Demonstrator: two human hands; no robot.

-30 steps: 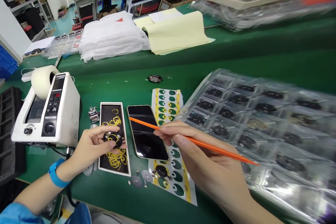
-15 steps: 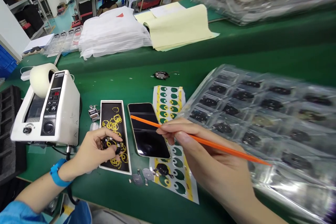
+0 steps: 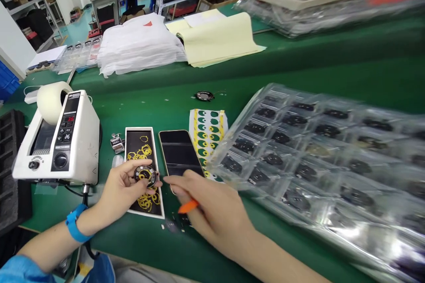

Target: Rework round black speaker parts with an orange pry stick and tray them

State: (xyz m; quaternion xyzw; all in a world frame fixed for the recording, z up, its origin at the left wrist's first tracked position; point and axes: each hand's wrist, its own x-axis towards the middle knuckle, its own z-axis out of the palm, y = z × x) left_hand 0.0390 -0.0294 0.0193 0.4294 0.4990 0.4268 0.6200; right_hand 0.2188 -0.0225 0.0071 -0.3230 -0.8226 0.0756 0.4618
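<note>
My left hand (image 3: 121, 192) pinches a round black disc part with a yellow ring (image 3: 145, 175) between fingers and thumb, just above a white-framed black card (image 3: 141, 148) carrying yellow rings. My right hand (image 3: 212, 212) grips an orange stick (image 3: 187, 206), of which only a short piece shows. Its fingertips lie beside the disc, at the lower end of a black glossy phone-sized panel (image 3: 179, 150). A printed yellow-and-green sticker sheet (image 3: 207, 132) lies beyond the panel, its lower part hidden by a clear tray.
A white tape dispenser (image 3: 63, 146) stands left of my hands, with a tally counter (image 3: 117, 143) beside it. A clear blister tray of black parts (image 3: 299, 159) covers the right side of the green mat. White and yellow sheets lie farther back.
My right hand has moved down and left, with the orange stick now mostly hidden. The clear tray has slid left over the sticker sheet. The disc is turned more flat in my left hand.
</note>
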